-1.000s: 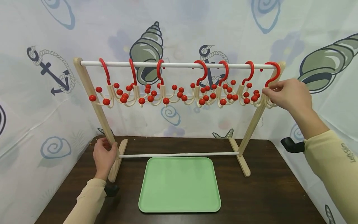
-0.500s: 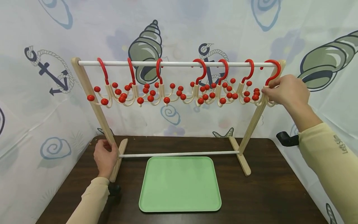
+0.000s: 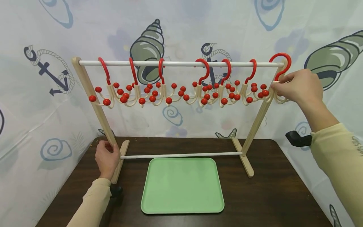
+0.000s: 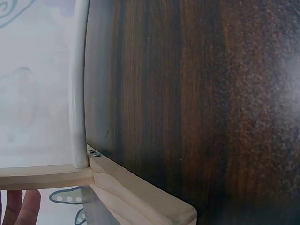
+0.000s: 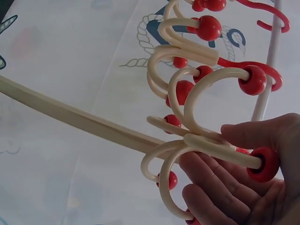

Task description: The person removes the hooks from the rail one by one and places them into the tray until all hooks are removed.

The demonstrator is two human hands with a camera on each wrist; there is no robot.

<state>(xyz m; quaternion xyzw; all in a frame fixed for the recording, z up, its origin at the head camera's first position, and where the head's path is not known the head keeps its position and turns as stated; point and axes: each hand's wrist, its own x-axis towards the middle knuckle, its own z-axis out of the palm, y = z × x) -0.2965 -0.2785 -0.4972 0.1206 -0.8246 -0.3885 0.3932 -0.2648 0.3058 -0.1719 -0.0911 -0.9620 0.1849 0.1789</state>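
Near the right end of the white top rod (image 3: 181, 64), my right hand (image 3: 303, 86) pinches a multi-arm hanger by its cream stem. This hanger's red hook (image 3: 289, 63) stands higher than the others, its curve raised above the rod. Curved cream arms tipped with red balls (image 5: 264, 164) spread beside the fingers in the right wrist view. My left hand (image 3: 107, 159) grips the lower part of the rack's left wooden post (image 3: 99, 110). Only its fingertips (image 4: 29, 206) show past the post (image 4: 47, 178) in the left wrist view.
Several similar hangers (image 3: 136, 90) hang along the rod, their ball-tipped arms close together. A green tray (image 3: 182, 186) lies on the dark wooden table (image 3: 263, 201) before the lower white rod (image 3: 181, 155). Patterned cloth (image 3: 181, 37) stands behind the rack.
The right hand has lifted its hanger slightly up and to the right, so the hook's curve now rises above the rod. The left hand stays on the post.
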